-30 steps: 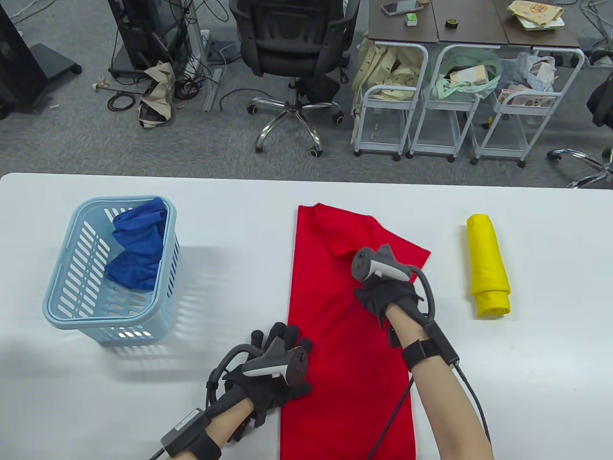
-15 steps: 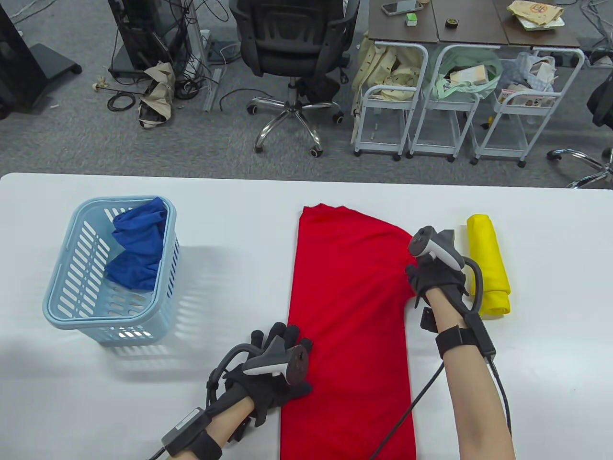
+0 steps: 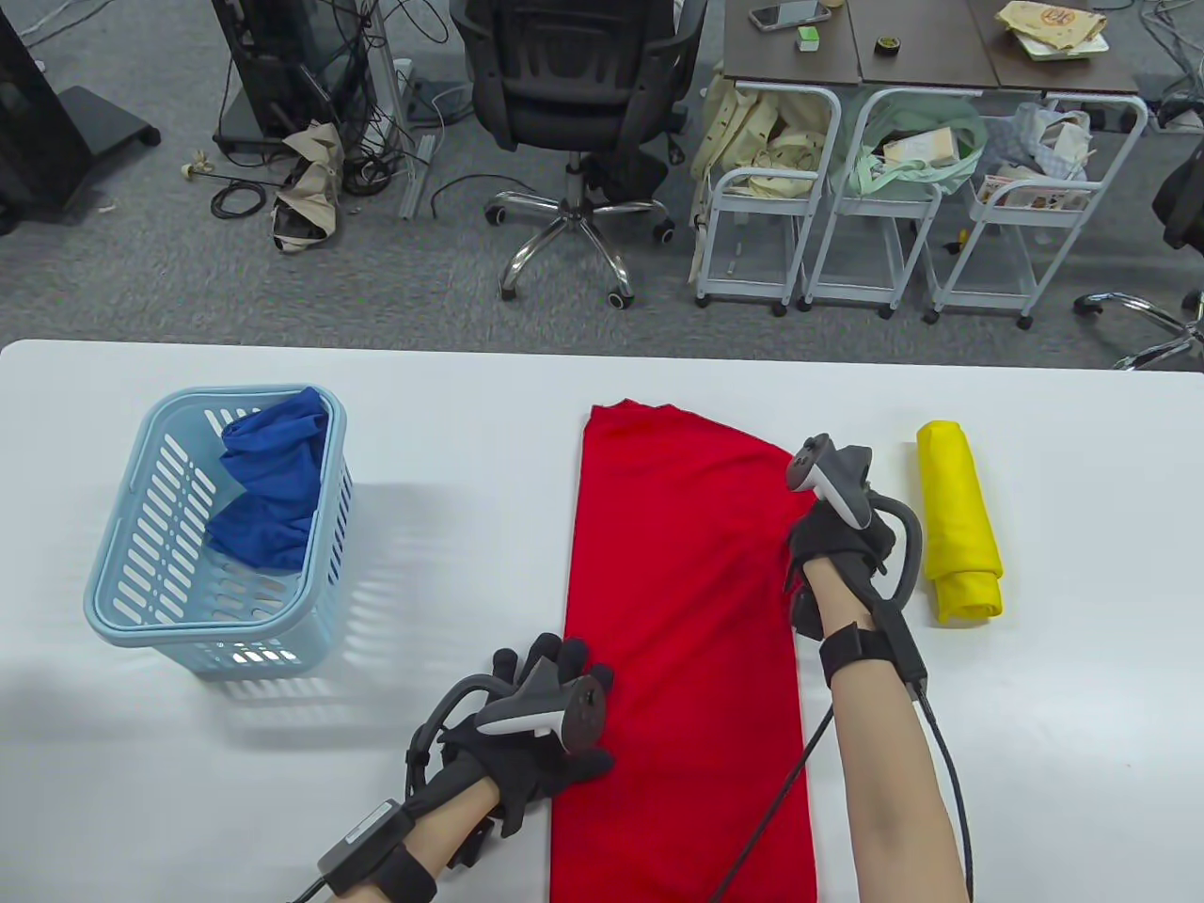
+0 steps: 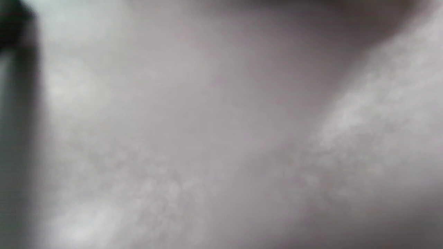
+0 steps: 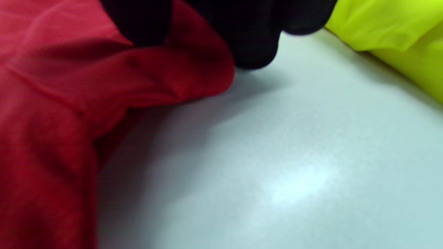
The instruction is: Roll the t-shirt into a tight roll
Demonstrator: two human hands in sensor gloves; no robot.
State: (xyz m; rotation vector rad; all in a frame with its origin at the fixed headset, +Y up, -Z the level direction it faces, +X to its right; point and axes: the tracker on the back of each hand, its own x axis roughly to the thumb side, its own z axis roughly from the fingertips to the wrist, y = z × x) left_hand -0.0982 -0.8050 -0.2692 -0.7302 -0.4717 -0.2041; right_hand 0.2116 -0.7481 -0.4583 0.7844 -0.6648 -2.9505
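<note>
The left hand (image 3: 541, 724) rests flat on the red t-shirt's (image 3: 687, 640) near left edge, fingers spread. The right hand (image 3: 840, 546) pinches a fold at its right edge.

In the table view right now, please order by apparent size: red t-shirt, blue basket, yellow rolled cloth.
1. red t-shirt
2. blue basket
3. yellow rolled cloth
</note>
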